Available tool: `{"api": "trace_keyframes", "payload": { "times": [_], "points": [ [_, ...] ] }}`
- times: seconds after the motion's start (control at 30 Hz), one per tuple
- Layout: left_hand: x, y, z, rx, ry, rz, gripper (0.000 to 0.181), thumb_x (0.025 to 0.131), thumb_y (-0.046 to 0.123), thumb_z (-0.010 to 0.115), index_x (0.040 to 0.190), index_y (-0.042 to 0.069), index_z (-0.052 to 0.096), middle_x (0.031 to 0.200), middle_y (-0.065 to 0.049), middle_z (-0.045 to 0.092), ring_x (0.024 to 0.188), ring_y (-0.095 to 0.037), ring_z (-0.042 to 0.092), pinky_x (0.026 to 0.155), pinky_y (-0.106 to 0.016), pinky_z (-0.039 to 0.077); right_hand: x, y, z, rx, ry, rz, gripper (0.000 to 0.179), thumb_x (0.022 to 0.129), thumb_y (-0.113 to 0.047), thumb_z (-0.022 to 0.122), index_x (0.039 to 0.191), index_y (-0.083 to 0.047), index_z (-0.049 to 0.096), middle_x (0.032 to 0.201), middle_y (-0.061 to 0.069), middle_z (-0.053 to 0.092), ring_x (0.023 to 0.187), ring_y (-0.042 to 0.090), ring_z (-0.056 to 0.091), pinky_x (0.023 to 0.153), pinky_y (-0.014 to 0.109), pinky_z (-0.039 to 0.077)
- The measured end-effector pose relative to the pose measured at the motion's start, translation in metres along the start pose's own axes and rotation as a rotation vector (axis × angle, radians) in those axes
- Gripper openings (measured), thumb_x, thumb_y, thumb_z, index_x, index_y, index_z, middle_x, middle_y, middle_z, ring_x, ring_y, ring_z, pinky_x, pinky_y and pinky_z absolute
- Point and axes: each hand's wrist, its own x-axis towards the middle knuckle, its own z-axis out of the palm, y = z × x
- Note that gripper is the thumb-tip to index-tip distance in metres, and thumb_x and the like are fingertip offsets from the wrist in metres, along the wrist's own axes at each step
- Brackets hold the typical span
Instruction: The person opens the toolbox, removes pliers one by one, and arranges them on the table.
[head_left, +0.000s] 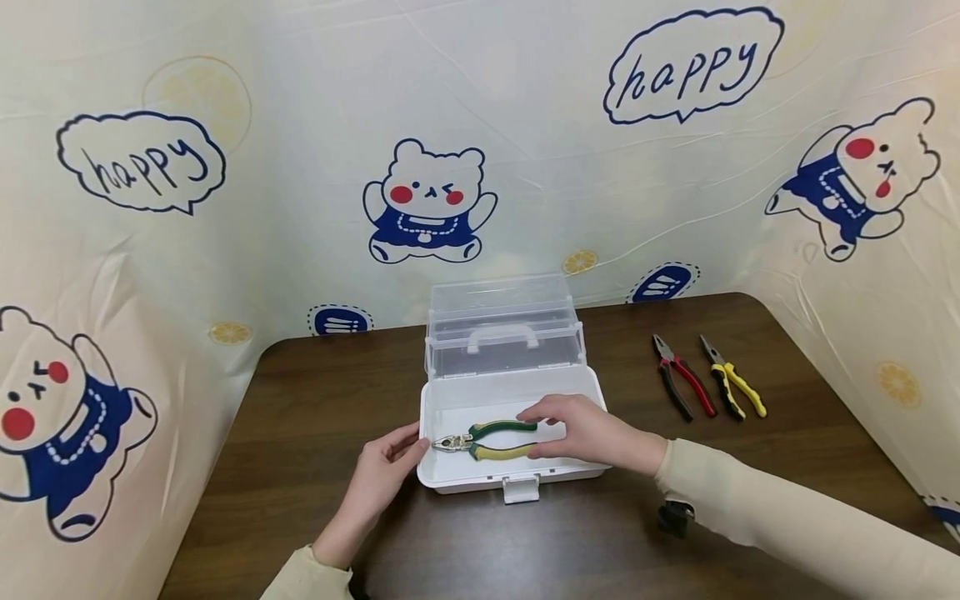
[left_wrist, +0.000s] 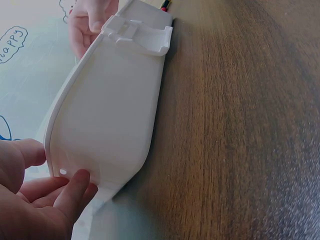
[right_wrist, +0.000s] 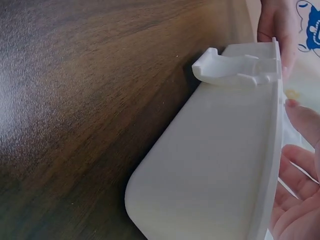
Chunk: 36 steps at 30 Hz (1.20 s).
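Note:
A white toolbox (head_left: 517,479) stands on the table with its clear lid (head_left: 504,300) raised at the back. Inside it are combination pliers (head_left: 501,453) with green and yellow handles, their head toward the left rim and their handles spread. My right hand (head_left: 581,429) reaches into the box, with fingers and thumb around the handle ends; the wall hides the pliers in the right wrist view. At the box's left side, my left hand (head_left: 382,471) grips the rim and end wall, as the left wrist view shows with its fingers (left_wrist: 75,192) against the outside.
Red-and-black pliers (head_left: 684,377) and yellow-and-black long-nose pliers (head_left: 733,379) lie right of the box on the dark wooden table (head_left: 322,400). The front latch (head_left: 521,490) hangs down. A printed cloth (head_left: 300,208) surrounds the table at the back and sides.

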Motion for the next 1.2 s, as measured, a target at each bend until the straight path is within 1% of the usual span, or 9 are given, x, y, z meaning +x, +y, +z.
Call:
{"api": "trace_keyframes", "payload": {
  "times": [0.13,0.27,0.43,0.6,0.73,0.9,1.03,1.2],
  "points": [
    [0.0,0.0,0.0,0.011,0.0,-0.001,0.038,0.099,0.01,0.072,0.133,-0.005,0.067,0.127,-0.022,0.071,0.114,-0.029,0.07,0.089,-0.022,0.055,0.003,0.0,0.002,-0.029,-0.018,0.005,0.048,0.091,-0.029,0.083,0.131,-0.004,0.071,0.122,0.01,0.074,0.11,0.028,0.069,0.094,0.045,0.057],
    [0.0,0.002,0.0,0.012,-0.001,-0.004,0.038,0.099,0.011,0.072,0.133,-0.005,0.067,0.127,-0.022,0.071,0.115,-0.029,0.07,0.088,-0.022,0.055,0.009,0.0,0.007,-0.062,-0.044,0.005,0.052,0.091,-0.029,0.083,0.135,-0.005,0.069,0.126,0.009,0.072,0.115,0.025,0.068,0.099,0.041,0.055],
    [-0.002,0.003,0.0,0.004,-0.004,0.003,0.039,0.099,0.011,0.073,0.133,-0.006,0.067,0.127,-0.023,0.071,0.114,-0.029,0.07,0.087,-0.02,0.055,0.019,0.001,0.015,-0.083,-0.09,-0.042,0.055,0.091,-0.025,0.083,0.139,-0.004,0.066,0.131,0.009,0.069,0.12,0.022,0.064,0.104,0.038,0.052],
    [-0.002,0.003,0.0,0.005,-0.002,0.002,0.039,0.099,0.011,0.073,0.133,-0.006,0.067,0.126,-0.023,0.071,0.113,-0.028,0.07,0.085,-0.02,0.055,0.027,0.002,0.024,-0.105,-0.14,-0.065,0.053,0.094,-0.022,0.08,0.139,-0.002,0.064,0.129,0.01,0.068,0.119,0.021,0.063,0.103,0.035,0.051],
    [-0.001,0.003,0.0,0.008,-0.001,-0.005,0.039,0.099,0.011,0.073,0.134,-0.005,0.067,0.126,-0.022,0.071,0.111,-0.025,0.071,0.085,-0.019,0.055,0.032,0.002,0.03,-0.179,-0.167,-0.056,0.055,0.094,-0.024,0.08,0.141,-0.002,0.063,0.132,0.009,0.066,0.122,0.021,0.06,0.106,0.035,0.049],
    [-0.001,0.002,0.0,0.01,0.003,0.002,0.038,0.098,0.01,0.072,0.133,-0.006,0.067,0.124,-0.023,0.072,0.11,-0.025,0.071,0.085,-0.019,0.055,0.037,0.008,0.039,-0.27,-0.17,-0.032,0.06,0.091,-0.026,0.083,0.141,0.0,0.062,0.134,0.011,0.063,0.125,0.027,0.059,0.108,0.038,0.047],
    [-0.001,0.001,0.001,0.01,0.005,0.001,0.038,0.098,0.011,0.072,0.133,-0.006,0.067,0.124,-0.023,0.072,0.11,-0.027,0.071,0.085,-0.02,0.055,0.041,0.011,0.045,-0.274,-0.17,-0.012,0.059,0.09,-0.022,0.083,0.14,0.002,0.061,0.133,0.014,0.063,0.122,0.028,0.059,0.107,0.039,0.048],
    [0.0,0.001,0.0,0.013,0.0,0.001,0.039,0.099,0.012,0.073,0.134,-0.005,0.067,0.126,-0.022,0.071,0.112,-0.028,0.071,0.087,-0.022,0.056,0.044,0.012,0.046,-0.26,-0.174,0.003,0.059,0.089,-0.018,0.082,0.14,0.003,0.061,0.13,0.014,0.063,0.119,0.028,0.06,0.105,0.038,0.049]
  ]
}}
